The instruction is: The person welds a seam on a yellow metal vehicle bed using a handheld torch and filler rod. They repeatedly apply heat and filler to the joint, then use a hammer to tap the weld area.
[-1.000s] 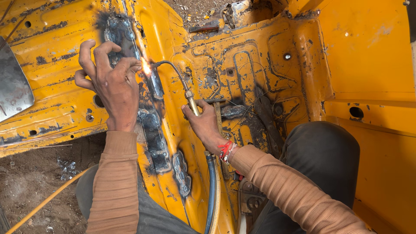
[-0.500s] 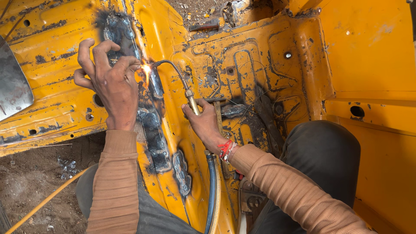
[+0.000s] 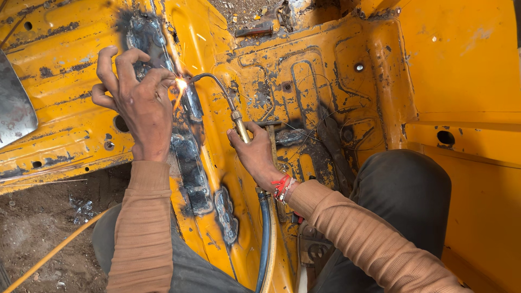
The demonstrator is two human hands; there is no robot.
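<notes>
Feeding a thin filler rod, the left hand (image 3: pixel 142 106) pinches it at the blackened seam (image 3: pixel 187 157) on the dented yellow metal panel (image 3: pixel 65 130); the right hand (image 3: pixel 255 152), clamped round the brass torch (image 3: pixel 239 122), should keep its flame steady there.

A grey metal sheet (image 3: pixel 13 111) lies at the frame edge, well to the left of the left hand. Below that hand is bare dirt ground (image 3: pixel 38 222), with small debris (image 3: pixel 81 209) scattered on it. A thin yellow rod (image 3: pixel 54 252) runs diagonally across the ground, below the left forearm. Beyond both hands, at the top, more dirt (image 3: pixel 244 11) shows past the panel edge, with a dark metal bracket (image 3: pixel 255 30) lying against it. To the right of the right hand, a knee in dark trousers (image 3: pixel 407 190) rests near the side wall (image 3: pixel 467 59), which has a round hole (image 3: pixel 446 137).
</notes>
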